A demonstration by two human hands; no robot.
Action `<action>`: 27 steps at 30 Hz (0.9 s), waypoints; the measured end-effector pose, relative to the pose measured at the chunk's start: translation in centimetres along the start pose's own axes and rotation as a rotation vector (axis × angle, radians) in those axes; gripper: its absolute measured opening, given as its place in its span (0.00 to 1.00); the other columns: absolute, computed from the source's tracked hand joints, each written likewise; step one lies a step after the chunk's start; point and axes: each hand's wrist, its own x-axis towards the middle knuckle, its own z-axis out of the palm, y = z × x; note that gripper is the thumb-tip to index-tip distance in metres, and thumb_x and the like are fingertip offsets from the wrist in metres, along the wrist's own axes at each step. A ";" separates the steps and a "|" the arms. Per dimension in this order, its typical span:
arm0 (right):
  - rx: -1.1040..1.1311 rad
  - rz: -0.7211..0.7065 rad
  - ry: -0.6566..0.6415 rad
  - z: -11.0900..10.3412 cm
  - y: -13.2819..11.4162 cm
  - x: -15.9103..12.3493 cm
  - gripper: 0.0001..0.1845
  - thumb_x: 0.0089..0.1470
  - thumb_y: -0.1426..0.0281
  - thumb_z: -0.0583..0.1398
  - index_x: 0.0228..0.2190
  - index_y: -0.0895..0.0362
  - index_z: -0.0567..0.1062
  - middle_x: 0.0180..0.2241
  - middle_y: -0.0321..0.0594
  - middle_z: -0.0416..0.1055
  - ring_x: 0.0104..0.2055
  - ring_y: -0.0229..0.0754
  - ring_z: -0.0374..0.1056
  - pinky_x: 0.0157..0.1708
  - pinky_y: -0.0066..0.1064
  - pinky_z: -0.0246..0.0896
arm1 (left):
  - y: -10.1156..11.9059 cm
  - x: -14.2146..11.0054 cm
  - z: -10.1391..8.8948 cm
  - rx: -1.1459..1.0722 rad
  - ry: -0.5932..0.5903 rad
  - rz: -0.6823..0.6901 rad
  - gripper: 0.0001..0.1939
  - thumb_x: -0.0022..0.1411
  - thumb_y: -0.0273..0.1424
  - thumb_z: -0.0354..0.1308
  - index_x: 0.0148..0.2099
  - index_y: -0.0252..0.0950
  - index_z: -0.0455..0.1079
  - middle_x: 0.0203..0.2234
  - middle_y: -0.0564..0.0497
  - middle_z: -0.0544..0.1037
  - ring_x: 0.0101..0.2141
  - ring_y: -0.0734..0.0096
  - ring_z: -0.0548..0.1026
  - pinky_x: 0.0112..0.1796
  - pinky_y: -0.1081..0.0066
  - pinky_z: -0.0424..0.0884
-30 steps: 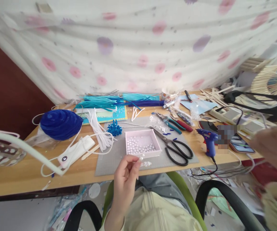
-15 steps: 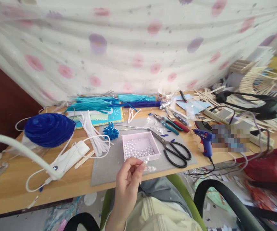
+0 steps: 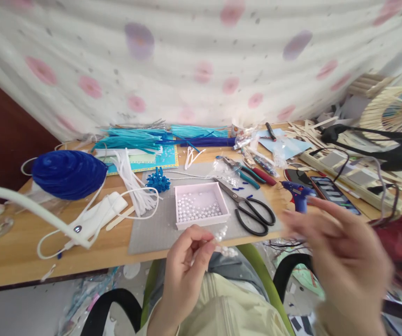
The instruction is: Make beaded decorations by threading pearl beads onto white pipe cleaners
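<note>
My left hand (image 3: 189, 268) pinches a small piece of white pearl beads (image 3: 221, 233) in front of the bead box. More pearls (image 3: 229, 252) show just below its fingertips. The pale pink box (image 3: 203, 224) holds many loose white pearl beads (image 3: 187, 210). At the right my right hand (image 3: 344, 261), blurred by motion, has its fingers stretched out and apart, with nothing seen in them. Its fingertips are nearest to the blue glue gun (image 3: 299, 198), partly overlapping it in view; whether they touch cannot be told. Black-handled scissors (image 3: 253, 214) rest right of the box.
A grey mat (image 3: 148, 238) lies under the box. Around it are a blue pipe-cleaner flower (image 3: 158, 180), white pipe cleaners (image 3: 134, 186), pliers (image 3: 241, 171), a phone (image 3: 336, 193) and a power strip (image 3: 351, 170). A white lamp (image 3: 96, 219) and blue bundle (image 3: 68, 175) stand left.
My right hand has come into view at the right, near the glue gun. My left hand stays pinched on the pearl piece, of which more shows now. The view has tilted slightly down.
</note>
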 end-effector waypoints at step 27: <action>0.004 -0.151 -0.644 3.7 1.1 -3.5 0.33 0.70 0.47 0.41 0.53 0.41 0.81 0.66 0.35 0.65 0.71 0.58 0.55 0.69 0.56 0.53 | 0.1 -1.6 -0.3 0.021 -0.151 0.004 0.04 0.72 0.30 0.60 0.40 0.41 0.75 0.32 0.55 0.76 0.33 0.74 0.71 0.34 0.75 0.66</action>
